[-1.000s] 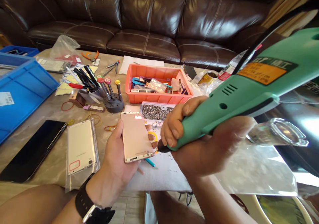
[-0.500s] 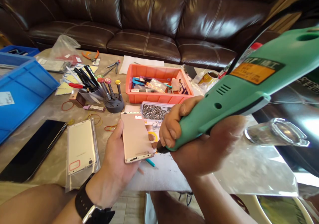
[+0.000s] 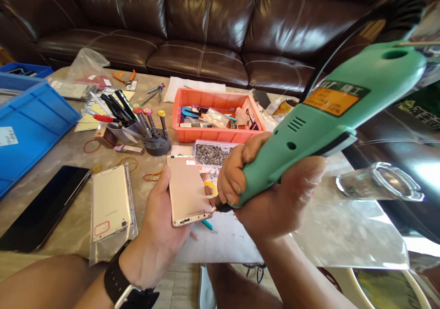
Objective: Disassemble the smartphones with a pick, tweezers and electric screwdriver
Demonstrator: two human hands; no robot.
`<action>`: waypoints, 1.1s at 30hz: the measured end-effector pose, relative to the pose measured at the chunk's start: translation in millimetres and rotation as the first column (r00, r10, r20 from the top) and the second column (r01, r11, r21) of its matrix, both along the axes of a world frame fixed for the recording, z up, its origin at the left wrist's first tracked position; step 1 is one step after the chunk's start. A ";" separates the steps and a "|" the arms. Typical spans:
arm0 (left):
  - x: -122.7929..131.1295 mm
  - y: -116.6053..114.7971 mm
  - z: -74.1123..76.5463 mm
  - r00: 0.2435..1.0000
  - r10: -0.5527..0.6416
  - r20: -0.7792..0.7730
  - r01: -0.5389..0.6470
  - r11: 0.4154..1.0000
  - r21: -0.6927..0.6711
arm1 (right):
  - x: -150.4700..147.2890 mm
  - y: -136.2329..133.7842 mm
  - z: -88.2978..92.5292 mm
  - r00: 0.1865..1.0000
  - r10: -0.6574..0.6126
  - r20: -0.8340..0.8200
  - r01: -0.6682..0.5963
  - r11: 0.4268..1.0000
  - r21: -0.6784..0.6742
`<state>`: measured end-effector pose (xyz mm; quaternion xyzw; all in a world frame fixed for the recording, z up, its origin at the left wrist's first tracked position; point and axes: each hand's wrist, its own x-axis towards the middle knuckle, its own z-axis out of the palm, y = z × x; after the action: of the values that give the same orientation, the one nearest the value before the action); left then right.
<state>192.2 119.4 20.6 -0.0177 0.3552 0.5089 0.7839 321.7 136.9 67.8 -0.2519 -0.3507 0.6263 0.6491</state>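
Brown leather sofa fills the background behind a stone-patterned table crowded with repair gear. Your left hand cradles one rose-gold phone, back facing up; your thumb runs along its left edge and your fingertips curl round from behind its right edge. A black wristwatch sits on that wrist. Your right hand is closed in a tight fist around one green rotary tool, held at a slant, its dark tip just beside the phone's lower right corner; you cannot tell whether the two touch. Straight ahead are one orange tray of mixed small parts and one box of tiny screws. To your left lie two blue plastic crates, one black phone and one pale gold phone in a clear plastic bag. Three handled tools stand upright in a round black stand. A clear glass lies on its side at your right
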 end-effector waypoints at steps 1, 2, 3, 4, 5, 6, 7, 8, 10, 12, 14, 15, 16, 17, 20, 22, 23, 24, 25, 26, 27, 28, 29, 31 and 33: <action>0.0 0.5 -0.1 1.000 0.000 0.001 0.000 1.000 -0.008 | 0.2 0.3 0.2 1.000 -0.005 0.000 0.005 1.000 -0.005; 0.1 0.9 -0.1 1.000 0.003 0.001 -0.003 1.000 -0.017 | 0.4 0.5 0.6 1.000 -0.013 0.006 0.013 1.000 -0.005; 0.1 1.0 0.0 1.000 0.007 -0.001 -0.007 1.000 -0.025 | 0.6 0.6 1.1 1.000 -0.022 0.014 0.022 1.000 -0.001; 0.1 1.0 0.1 1.000 0.007 -0.006 -0.008 0.999 -0.033 | 0.7 0.8 1.6 0.999 -0.036 0.020 0.036 0.999 0.009; 0.0 0.9 0.3 1.000 0.007 -0.012 -0.008 0.999 -0.040 | 0.8 1.0 2.1 0.999 -0.047 0.027 0.046 0.999 0.017; 0.0 0.8 0.4 1.000 0.005 -0.014 -0.006 0.999 -0.042 | 1.0 1.2 2.5 0.998 -0.052 0.032 0.052 0.998 0.020; 0.0 0.7 0.4 1.000 0.003 -0.016 -0.004 0.999 -0.045 | 1.2 1.5 2.7 0.998 -0.063 0.030 0.063 0.998 0.024; 0.0 0.6 0.3 1.000 0.001 -0.017 -0.002 0.999 -0.047 | 1.5 1.9 2.9 0.997 -0.072 0.029 0.071 0.997 0.026; 0.5 0.3 -0.4 1.000 0.004 -0.018 -0.005 0.999 -0.043 | 2.5 2.8 3.0 0.996 -0.088 0.028 0.087 0.996 0.025; 1.7 -0.2 -1.5 1.000 0.013 -0.010 -0.013 0.999 -0.035 | 4.0 3.7 2.7 0.994 -0.103 0.027 0.103 0.994 0.022; 3.3 -1.4 -2.3 1.000 0.005 0.008 -0.005 1.000 -0.020 | 5.9 4.4 2.0 0.992 -0.119 0.032 0.119 0.993 0.023; 4.2 -2.4 -2.4 1.000 -0.006 0.013 0.006 1.000 -0.013 | 6.9 4.7 1.5 0.990 -0.140 0.031 0.139 0.990 0.035; 5.2 -3.9 -2.3 1.000 -0.020 0.010 0.020 1.000 -0.013 | 7.9 4.9 0.9 0.986 -0.162 0.033 0.161 0.986 0.052; 6.4 -5.9 -1.9 0.999 -0.036 -0.002 0.036 0.999 -0.024 | 8.9 5.0 0.4 0.981 -0.188 0.036 0.185 0.980 0.075; 10.8 -16.1 -0.6 0.993 -0.101 -0.054 0.094 0.988 -0.122 | 12.7 4.9 -0.2 0.956 -0.289 0.052 0.280 0.951 0.130; 14.7 -26.5 -0.6 0.984 -0.171 -0.044 0.160 0.968 -0.193 | 16.2 4.4 -0.2 0.938 -0.338 0.078 0.325 0.935 0.144; 16.8 -32.4 -0.9 0.978 -0.209 -0.009 0.203 0.956 -0.210 | 18.3 4.2 -0.3 0.931 -0.353 0.092 0.338 0.930 0.145; 19.1 -38.6 -1.3 0.968 -0.247 0.046 0.251 0.942 -0.223 | 20.6 4.0 -0.7 0.928 -0.359 0.105 0.342 0.928 0.145; 21.4 -44.7 -1.6 0.953 -0.285 0.104 0.302 0.925 -0.230 | 23.0 3.9 -1.3 0.927 -0.358 0.113 0.342 0.929 0.144; 23.5 -50.5 -1.8 0.936 -0.319 0.149 0.347 0.908 -0.235 | 25.4 3.9 -1.9 0.926 -0.359 0.115 0.343 0.929 0.141; 25.5 -55.8 -1.8 0.923 -0.349 0.164 0.380 0.893 -0.241 | 27.8 4.0 -2.4 0.925 -0.362 0.116 0.346 0.928 0.140; 27.0 -60.3 -1.5 0.916 -0.372 0.150 0.399 0.882 -0.252 | 30.2 4.2 -2.6 0.924 -0.363 0.121 0.347 0.928 0.138; 28.2 -63.8 -0.8 0.915 -0.384 0.122 0.402 0.876 -0.266 | 32.4 4.2 -2.3 0.921 -0.367 0.130 0.350 0.927 0.134; 29.3 -68.1 1.2 0.913 -0.384 0.136 0.407 0.864 -0.295 | 36.5 3.8 -0.2 0.915 -0.370 0.158 0.355 0.927 0.119; 29.9 -69.7 3.4 0.894 -0.367 0.255 0.436 0.844 -0.314 | 39.9 2.3 3.1 0.916 -0.357 0.184 0.347 0.934 0.084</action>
<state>222.1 49.7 24.0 -0.1345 0.3642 0.2544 0.8858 361.6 139.2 70.9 -0.3552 -0.3772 0.4624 0.7196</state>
